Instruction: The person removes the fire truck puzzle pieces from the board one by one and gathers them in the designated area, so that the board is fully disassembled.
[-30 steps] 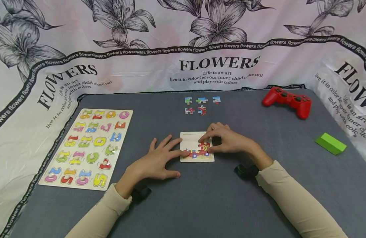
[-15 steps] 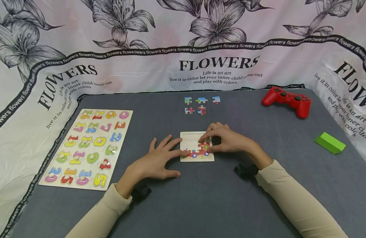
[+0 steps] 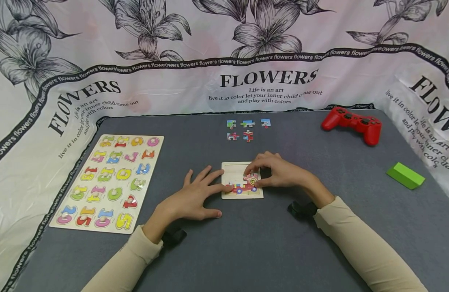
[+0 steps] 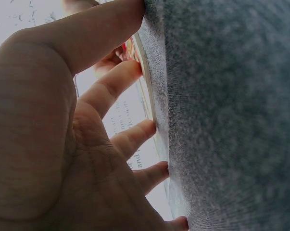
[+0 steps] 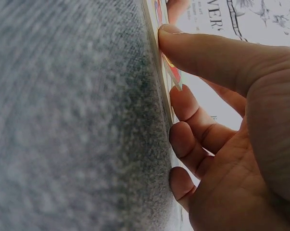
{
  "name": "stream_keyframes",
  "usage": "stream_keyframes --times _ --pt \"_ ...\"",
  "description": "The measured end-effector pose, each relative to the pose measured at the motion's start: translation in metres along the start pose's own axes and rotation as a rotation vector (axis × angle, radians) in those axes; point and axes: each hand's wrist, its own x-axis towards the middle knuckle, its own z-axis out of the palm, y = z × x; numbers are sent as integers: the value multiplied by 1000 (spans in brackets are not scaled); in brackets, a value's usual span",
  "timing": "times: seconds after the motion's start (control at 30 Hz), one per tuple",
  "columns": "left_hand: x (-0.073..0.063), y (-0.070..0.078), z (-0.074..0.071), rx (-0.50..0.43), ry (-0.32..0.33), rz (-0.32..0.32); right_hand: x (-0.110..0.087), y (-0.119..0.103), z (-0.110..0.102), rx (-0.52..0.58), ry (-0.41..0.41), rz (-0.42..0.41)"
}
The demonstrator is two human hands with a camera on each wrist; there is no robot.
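Observation:
A small wooden puzzle tray (image 3: pixel 233 168) lies mid-table, with a strip of red vehicle pieces (image 3: pixel 240 189) along its lower side. My left hand (image 3: pixel 189 198) is spread flat at the tray's left; its index fingertip presses the lower left pieces and another fingertip touches the left rim. At the tray's right side, my right hand (image 3: pixel 282 172) pinches a jigsaw piece (image 3: pixel 251 179) with a yellow round mark between thumb and fingers. In the right wrist view that piece (image 5: pixel 173 74) stands tilted, one edge raised off the tray. The right fingers partly cover the tray's upper right corner.
Several loose jigsaw pieces (image 3: pixel 248 123) lie in two rows behind the tray. A number puzzle board (image 3: pixel 109 184) is at the left. A red game controller (image 3: pixel 353 123) sits at the back right, and a green block (image 3: pixel 406 176) near the right edge.
The piece under the right fingers has tipped up from lying flat, its printed face now looking paler. Both hands have kept nearly the same place.

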Motion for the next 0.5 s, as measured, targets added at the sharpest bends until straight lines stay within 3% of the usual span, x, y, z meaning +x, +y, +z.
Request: stream_keyframes --times 0.5 --pt "0 0 0 -9 -4 -3 0 0 0 2 -17 -6"
